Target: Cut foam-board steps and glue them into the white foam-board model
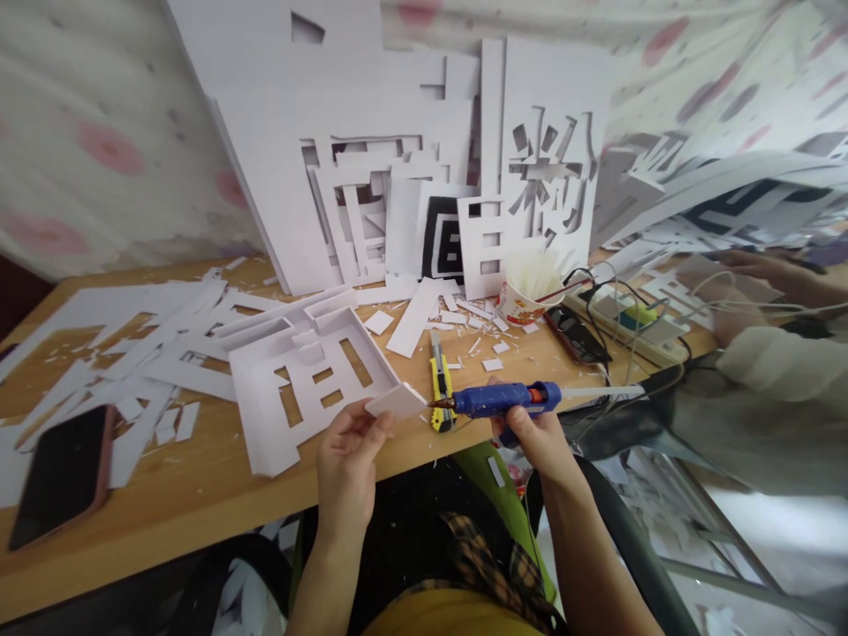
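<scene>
Between thumb and fingers, my left hand [351, 459] pinches a small white foam board piece [398, 404]. My right hand [540, 433] is wrapped round a blue hot glue gun [496, 399], a glue stick [600, 390] poking out of its back end. The gun's nozzle points left at the edge of the white piece; whether they touch I cannot tell. Just left of my left hand lies a white foam character [311, 375] with cut-out openings and upright side walls. A yellow utility knife [440, 380] rests on the table behind the nozzle.
A phone [63, 473] and white offcuts [178, 353] lie on the left. Cut foam sheets [265, 132] lean at the back. A paper cup [523, 296] of glue sticks, a dark phone [579, 334] and a wired power strip [629, 327] stand right, near another person's arm [748, 362].
</scene>
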The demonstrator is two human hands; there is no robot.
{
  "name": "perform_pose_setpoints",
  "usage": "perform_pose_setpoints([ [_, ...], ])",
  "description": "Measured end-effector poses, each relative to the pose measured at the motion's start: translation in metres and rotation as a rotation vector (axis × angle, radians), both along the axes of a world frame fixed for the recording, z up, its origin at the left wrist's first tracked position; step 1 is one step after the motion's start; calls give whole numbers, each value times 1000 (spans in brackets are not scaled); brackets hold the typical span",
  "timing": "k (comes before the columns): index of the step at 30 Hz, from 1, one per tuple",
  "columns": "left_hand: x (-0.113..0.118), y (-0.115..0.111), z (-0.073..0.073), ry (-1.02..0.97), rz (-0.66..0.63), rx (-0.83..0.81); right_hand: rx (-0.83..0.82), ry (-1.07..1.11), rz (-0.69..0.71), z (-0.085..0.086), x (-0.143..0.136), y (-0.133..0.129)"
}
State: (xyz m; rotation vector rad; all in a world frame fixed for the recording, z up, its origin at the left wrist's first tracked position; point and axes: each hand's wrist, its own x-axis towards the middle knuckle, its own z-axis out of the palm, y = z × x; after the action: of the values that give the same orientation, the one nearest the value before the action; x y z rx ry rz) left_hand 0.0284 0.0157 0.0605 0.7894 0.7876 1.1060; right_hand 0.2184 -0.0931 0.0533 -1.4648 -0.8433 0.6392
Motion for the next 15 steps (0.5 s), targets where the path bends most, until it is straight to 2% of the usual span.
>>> perform_pose_setpoints([
  [6,2,-1,-3,-2,-18,-14,2,-19,50,2,4,-2],
  [10,1,-2,-4,-19,-31,12,-17,-71,79,11,2,-2],
  [13,-1,-2,-3,-33,-48,25,-84,-142,33,18,-2,1],
  [15,-3,-1,-2,-33,-66,25,-155,-186,-60,20,0,5],
])
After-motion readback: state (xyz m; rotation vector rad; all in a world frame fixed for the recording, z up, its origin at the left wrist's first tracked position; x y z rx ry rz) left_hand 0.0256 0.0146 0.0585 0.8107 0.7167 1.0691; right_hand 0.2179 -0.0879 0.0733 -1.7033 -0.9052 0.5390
